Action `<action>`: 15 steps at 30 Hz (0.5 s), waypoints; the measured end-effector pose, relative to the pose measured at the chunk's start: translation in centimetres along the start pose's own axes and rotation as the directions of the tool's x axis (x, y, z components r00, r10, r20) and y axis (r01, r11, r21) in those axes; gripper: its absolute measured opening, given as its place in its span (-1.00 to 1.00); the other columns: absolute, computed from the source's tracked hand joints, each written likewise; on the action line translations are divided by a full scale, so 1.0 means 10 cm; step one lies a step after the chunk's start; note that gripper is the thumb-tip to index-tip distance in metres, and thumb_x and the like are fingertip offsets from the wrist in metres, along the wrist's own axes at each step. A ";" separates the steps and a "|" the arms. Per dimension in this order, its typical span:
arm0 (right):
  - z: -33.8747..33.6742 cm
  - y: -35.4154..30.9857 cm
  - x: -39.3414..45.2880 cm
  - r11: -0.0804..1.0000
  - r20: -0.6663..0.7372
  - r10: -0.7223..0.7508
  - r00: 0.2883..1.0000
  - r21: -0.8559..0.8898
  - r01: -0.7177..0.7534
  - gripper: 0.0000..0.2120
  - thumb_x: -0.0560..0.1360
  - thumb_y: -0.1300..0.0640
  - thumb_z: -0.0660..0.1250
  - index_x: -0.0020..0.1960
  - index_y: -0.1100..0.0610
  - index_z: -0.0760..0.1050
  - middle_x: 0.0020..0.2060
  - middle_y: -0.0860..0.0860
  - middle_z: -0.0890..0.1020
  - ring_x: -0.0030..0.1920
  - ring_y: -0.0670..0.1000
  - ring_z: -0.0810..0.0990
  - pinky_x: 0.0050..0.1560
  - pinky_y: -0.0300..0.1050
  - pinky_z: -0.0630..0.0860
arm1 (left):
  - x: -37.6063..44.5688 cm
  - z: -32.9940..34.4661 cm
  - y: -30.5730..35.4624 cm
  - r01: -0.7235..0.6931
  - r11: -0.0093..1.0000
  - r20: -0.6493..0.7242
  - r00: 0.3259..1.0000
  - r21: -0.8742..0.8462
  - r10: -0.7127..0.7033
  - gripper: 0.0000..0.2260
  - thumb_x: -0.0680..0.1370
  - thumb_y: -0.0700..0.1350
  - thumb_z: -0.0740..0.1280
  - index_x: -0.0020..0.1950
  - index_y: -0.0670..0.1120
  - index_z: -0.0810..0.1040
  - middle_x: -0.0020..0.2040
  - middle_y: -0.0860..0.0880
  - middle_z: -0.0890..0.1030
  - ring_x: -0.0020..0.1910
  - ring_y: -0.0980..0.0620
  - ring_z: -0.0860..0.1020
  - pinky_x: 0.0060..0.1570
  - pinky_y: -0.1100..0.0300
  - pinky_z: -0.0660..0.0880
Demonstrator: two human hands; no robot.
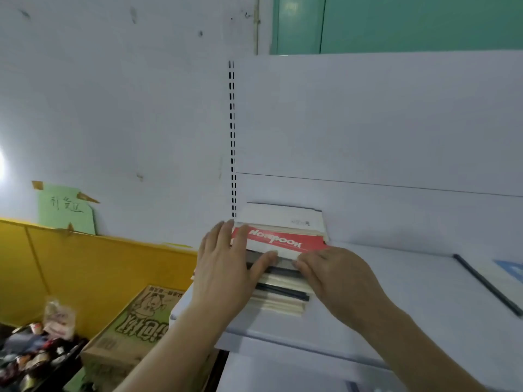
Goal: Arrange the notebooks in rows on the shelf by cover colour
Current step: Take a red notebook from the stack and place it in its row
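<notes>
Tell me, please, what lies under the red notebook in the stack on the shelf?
Under the red notebook lie more notebooks with dark and cream edges, stacked on the white shelf. Left hand and right hand cover the upper edges; their covers are hidden.

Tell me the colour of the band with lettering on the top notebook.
Red band, white lettering; head view.

Shop: slotted white shelving (396,267)

Both hands, left hand (226,258) and right hand (334,274), flat on notebook stack (283,241); red-banded cover on top, white shelf (396,292) beneath.
</notes>
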State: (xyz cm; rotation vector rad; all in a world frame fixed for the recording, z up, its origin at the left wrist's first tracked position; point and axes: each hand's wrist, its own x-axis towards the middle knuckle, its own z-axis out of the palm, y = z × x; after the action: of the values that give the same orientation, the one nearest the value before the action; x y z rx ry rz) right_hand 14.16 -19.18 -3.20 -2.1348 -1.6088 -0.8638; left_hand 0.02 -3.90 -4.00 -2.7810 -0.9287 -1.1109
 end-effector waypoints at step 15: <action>-0.19 -0.79 -0.37 0.991 -0.176 0.134 0.975 0.045 -0.128 -0.69 0.62 0.00 0.12 0.21 0.11 0.53 0.10 0.01 0.64 0.03 0.01 0.61 0.00 -0.04 0.60 | -0.28 -0.40 0.37 0.354 0.303 0.370 0.929 -0.885 -0.005 -0.69 0.60 0.12 0.28 0.33 0.12 0.43 0.07 0.17 0.67 0.04 0.19 0.63 0.08 0.13 0.59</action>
State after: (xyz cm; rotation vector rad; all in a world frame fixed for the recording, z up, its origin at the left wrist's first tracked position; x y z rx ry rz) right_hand 5.56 -20.61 -4.90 -2.0499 -1.3689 -0.9488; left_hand -2.13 -9.28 -2.06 -3.9896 -0.7180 -1.7588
